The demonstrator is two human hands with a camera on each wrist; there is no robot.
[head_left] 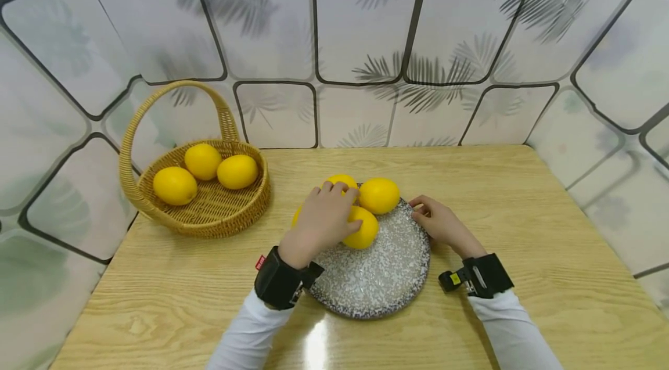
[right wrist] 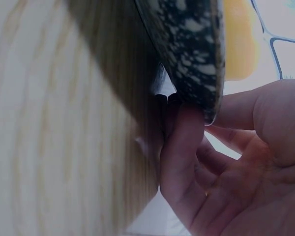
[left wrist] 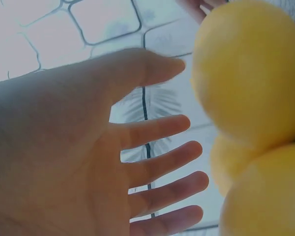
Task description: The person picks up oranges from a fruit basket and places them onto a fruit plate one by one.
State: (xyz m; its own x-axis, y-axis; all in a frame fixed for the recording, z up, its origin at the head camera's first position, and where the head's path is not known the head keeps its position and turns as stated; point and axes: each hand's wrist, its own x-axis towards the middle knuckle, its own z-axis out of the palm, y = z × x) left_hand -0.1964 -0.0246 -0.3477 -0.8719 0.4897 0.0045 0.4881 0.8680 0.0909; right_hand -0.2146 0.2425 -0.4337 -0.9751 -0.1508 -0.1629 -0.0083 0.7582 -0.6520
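Observation:
A round, speckled grey plate [head_left: 387, 265] lies on the wooden table with several yellow lemons [head_left: 379, 196] grouped at its far left part. My left hand [head_left: 324, 216] hovers over these lemons and hides part of them. In the left wrist view its fingers [left wrist: 162, 162] are spread and nearly straight, with a gap between the fingertips and the nearest lemon [left wrist: 248, 73]. At the plate's right edge, my right hand [head_left: 439, 222] pinches the rim. The right wrist view shows its curled fingers [right wrist: 182, 162] under the dark speckled rim [right wrist: 196, 64], thumb against the upper side.
A wicker basket [head_left: 225, 225] with a tall handle stands at the back left, holding three lemons [head_left: 175, 186]. The wooden table [head_left: 522, 201] meets a patterned backdrop [head_left: 366, 33] at the back and sides. Black camera straps [head_left: 488, 277] sit on both wrists.

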